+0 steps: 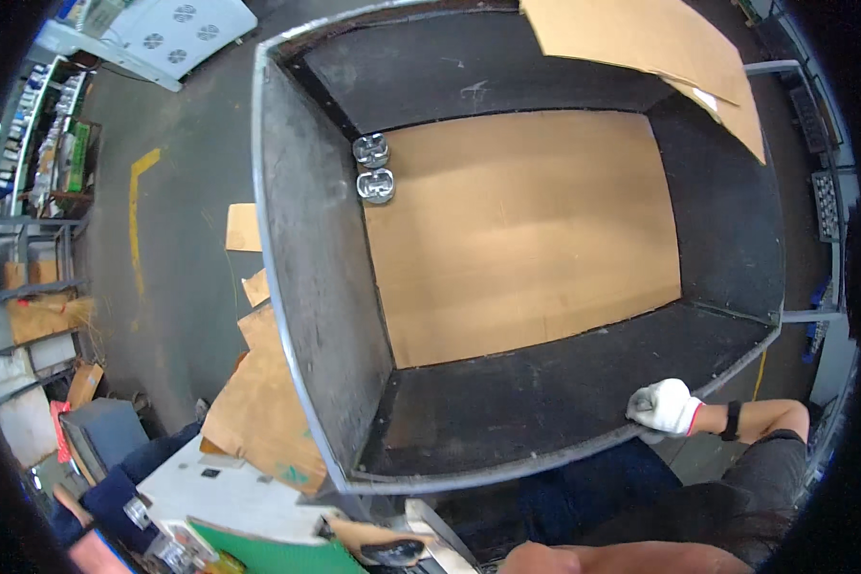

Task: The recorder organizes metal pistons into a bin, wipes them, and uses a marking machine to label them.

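Resting at the near edge of a big dark bin [320, 258], toward its right end, the right hand [662, 407] wears a white glove, its fingers curled in; from this angle I cannot tell whether they clamp the edge. The left hand is out of view. Two metal pistons [376, 186] stand side by side on a cardboard sheet [526, 230] lining the bin, close to the left wall, near the far corner. A loose cardboard piece [641, 38] hangs over the far right corner.
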Available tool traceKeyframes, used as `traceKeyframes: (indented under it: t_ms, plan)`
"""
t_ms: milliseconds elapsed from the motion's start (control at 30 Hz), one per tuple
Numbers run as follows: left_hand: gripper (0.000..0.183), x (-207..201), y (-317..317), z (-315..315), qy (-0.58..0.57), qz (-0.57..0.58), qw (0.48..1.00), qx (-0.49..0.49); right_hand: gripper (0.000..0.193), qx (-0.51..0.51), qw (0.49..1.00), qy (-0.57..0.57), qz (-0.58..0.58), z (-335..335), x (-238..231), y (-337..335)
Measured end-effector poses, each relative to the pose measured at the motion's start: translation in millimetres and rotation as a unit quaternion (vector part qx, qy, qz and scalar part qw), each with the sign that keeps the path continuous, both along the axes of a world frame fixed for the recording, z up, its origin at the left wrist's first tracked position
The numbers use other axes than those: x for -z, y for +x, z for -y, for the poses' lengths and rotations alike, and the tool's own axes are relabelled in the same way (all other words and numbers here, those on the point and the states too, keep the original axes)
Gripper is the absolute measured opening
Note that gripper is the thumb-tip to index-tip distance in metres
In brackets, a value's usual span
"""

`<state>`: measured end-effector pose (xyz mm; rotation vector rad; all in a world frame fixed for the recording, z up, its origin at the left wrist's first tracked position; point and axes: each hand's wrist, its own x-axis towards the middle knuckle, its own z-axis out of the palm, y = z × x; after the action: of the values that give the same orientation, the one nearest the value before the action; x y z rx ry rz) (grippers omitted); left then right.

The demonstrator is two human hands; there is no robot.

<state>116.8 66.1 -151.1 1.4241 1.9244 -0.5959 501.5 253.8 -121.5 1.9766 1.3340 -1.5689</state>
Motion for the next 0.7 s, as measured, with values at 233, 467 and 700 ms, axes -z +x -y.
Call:
traceKeyframes:
  t_ms: [233,467,700]
  plan:
    - [0.012,54,10,-114,-0.040,-0.013,0.999,0.010,0.040,-0.257,0.952,-0.070,-0.153,-159,112,52]
    - [0.012,85,16,-170,-0.077,-0.028,0.996,0.019,0.041,-0.133,0.990,0.004,0.041,-267,322,37]
    - [0.012,105,19,-192,-0.095,-0.051,0.994,0.033,0.031,-0.040,0.979,0.018,0.199,-284,447,19]
